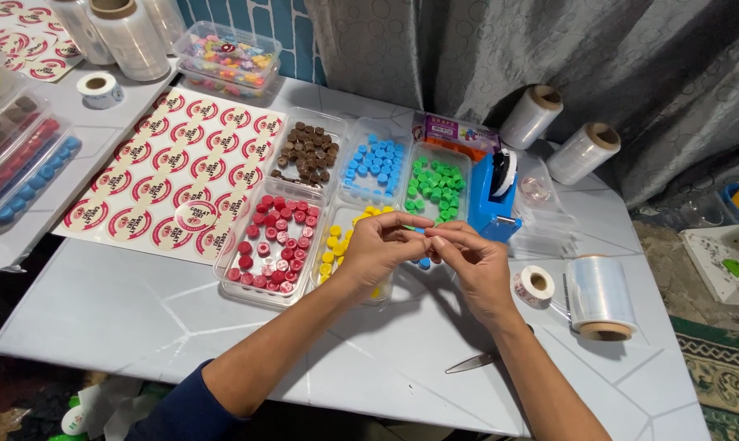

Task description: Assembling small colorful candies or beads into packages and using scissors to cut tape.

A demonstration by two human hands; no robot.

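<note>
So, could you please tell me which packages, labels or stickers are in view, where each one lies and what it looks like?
Sticker sheet: left on the table, white, rows of round red-and-white stickers.
Second sticker sheet: top left corner, same round stickers, partly cut off.
Purple box: behind the green pieces tray, flat, purple with orange.
Label roll: upper left, small, white.
Second label roll: by the right hand, white with red print.

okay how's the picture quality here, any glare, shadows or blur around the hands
Head view: even indoor light and sharp focus; both hands cast soft shadows onto the white table; mild sheen on the clear film roll; straight edges bow slightly toward the frame's borders; the item pinched between the fingertips is too small to identify.
</note>
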